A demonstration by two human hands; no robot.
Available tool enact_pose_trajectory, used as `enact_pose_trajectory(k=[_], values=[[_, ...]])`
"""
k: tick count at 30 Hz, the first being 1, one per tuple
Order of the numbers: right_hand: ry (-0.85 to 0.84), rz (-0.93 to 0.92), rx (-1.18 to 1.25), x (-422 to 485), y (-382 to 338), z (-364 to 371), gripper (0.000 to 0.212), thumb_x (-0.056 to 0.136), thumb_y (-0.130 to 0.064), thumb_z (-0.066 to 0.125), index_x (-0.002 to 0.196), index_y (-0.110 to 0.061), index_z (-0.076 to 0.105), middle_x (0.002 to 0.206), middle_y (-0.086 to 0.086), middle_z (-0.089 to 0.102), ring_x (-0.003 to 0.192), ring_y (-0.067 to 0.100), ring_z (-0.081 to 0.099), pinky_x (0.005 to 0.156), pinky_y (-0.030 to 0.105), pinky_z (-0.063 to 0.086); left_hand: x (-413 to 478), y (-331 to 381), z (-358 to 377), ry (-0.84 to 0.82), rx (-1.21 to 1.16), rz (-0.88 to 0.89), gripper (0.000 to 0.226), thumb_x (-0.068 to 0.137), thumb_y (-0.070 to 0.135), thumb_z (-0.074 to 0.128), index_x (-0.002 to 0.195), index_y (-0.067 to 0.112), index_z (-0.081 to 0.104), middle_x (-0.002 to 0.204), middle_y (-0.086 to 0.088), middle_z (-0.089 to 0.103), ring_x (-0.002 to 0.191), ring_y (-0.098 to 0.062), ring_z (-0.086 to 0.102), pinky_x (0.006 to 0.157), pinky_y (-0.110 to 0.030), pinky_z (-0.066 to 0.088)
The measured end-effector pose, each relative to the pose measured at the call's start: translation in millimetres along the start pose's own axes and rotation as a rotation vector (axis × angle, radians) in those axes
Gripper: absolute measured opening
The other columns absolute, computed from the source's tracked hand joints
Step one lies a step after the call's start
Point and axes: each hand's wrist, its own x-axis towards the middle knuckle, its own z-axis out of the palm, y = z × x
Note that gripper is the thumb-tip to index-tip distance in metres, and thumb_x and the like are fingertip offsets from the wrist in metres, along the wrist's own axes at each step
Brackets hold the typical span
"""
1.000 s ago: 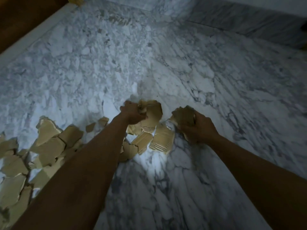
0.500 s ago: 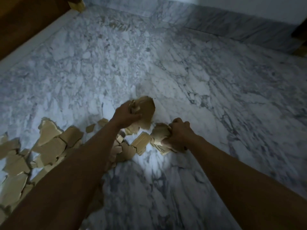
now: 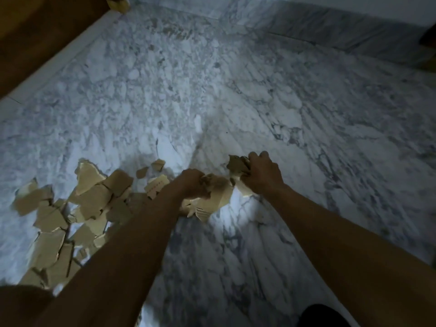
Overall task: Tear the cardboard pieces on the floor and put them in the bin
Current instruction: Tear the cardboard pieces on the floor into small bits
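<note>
Both hands are low over the floor (image 3: 259,90), white-grey marble, dim, with a bright patch just under the hands. Left hand (image 3: 192,184): fingers curled tight round a crumpled wad of cardboard (image 3: 218,185). More torn bits hang below the fist, and one has dark marks on it. Right hand (image 3: 264,174): fingers (image 3: 258,156) curled, gripping a scrap (image 3: 237,164) that sticks out left of the knuckles. Wad and scrap meet between the hands, joined or just touching. It's blurry there, so I can't tell which.

The pile (image 3: 80,208) of torn tan pieces lies flat on the floor, left of the left forearm. The pieces overlap and run down toward the bottom-left corner. Two small chips (image 3: 151,168) sit apart at the pile's far edge.

A wood panel (image 3: 35,31) with a pale strip along its base runs across the top-left. There's marble skirting (image 3: 330,31) along the far wall.
</note>
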Motion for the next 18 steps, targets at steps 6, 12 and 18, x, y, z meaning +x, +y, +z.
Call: enact_pose_trajectory(k=[6, 12, 18], values=[[0.241, -0.210, -0.351, -4.4, 6.9, -10.2, 0.074, 0.057, -0.008, 0.085, 0.121, -0.013, 0.048, 0.091, 0.013, 0.057, 0.048, 0.026, 0.050, 0.047, 0.029, 0.030, 5.5, 2.7, 20.1, 0.072, 0.050, -0.005, 0.057, 0.063, 0.036, 0.084, 0.114, 0.020, 0.062, 0.112, -0.005, 0.066, 0.103, -0.028, 0.062, 0.081, -0.037, 0.053], [0.190, -0.118, -0.255, -29.2, 4.0, 11.3, 0.053, 0.076, -0.008, 0.074, 0.124, -0.014, 0.053, 0.110, 0.013, 0.054, 0.083, 0.031, 0.058, 0.054, 0.032, 0.035, 7.0, -0.9, 20.8, 0.133, 0.058, 0.026, 0.048, 0.063, 0.033, 0.081, 0.105, 0.020, 0.061, 0.106, -0.005, 0.061, 0.092, -0.026, 0.062, 0.067, -0.031, 0.044], [0.169, -0.042, -0.229, -23.0, 10.5, 11.5, 0.057, 0.089, -0.008, 0.058, 0.141, -0.018, 0.037, 0.115, 0.007, 0.058, 0.099, 0.033, 0.055, 0.061, 0.035, 0.033, 11.5, 6.8, 25.7, 0.095, 0.104, 0.010, 0.052, 0.067, 0.035, 0.074, 0.114, 0.024, 0.053, 0.109, -0.005, 0.065, 0.096, -0.028, 0.063, 0.078, -0.037, 0.053]])
